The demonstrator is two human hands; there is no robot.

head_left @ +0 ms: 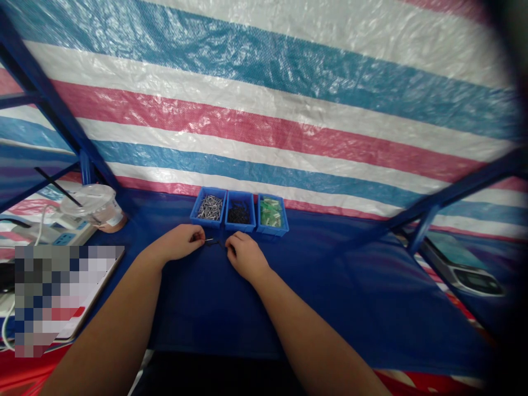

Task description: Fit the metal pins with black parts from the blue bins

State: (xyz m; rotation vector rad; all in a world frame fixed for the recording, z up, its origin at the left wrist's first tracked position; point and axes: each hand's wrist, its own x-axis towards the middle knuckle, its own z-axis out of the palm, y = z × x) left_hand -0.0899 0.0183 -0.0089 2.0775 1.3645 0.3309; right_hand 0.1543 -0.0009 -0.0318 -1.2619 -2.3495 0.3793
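Observation:
Three blue bins stand side by side at the back of the blue table. The left bin [208,223] holds silvery metal pins or screws, the middle bin [240,226] small black parts, the right bin [273,231] green and whitish packets. Just in front of the left bin, my left hand [185,241] pinches a thin metal pin [210,240] that points right. Fingers closed, my right hand [244,254] is in front of the middle bin; what it grips, if anything, is too small to name. Small dark bits lie between the hands.
At the left are a lidded plastic cup [110,217] with a black straw, a power strip [64,237] and a partly blurred flat panel [99,269]. A digital scale [474,279] is at the right, beyond blue frame bars [457,192]. Striped sheeting [264,110] hangs behind.

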